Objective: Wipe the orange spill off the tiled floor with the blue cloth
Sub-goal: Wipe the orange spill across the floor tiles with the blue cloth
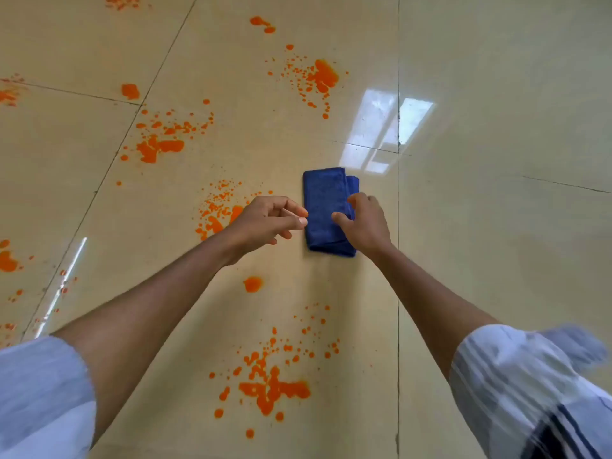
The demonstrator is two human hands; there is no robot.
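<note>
A folded blue cloth point(326, 207) lies flat on the beige tiled floor point(496, 226), near the middle of the view. My right hand point(362, 223) lies over its right edge with curled fingers touching the fabric. Whether it grips the cloth is unclear. My left hand point(270, 221) hovers just left of the cloth, fingers loosely curled, holding nothing. Orange spill patches dot the floor: one point(218, 210) partly hidden behind my left hand, a large one point(271, 389) close to me, a small blob point(253, 283) between my arms, and others farther off point(323, 76) point(159, 145).
More orange splashes lie at the left edge point(6, 260) and the far top left point(121, 1). Dark grout lines cross the tiles. The floor to the right of the cloth shows no orange, only a bright window reflection point(381, 134).
</note>
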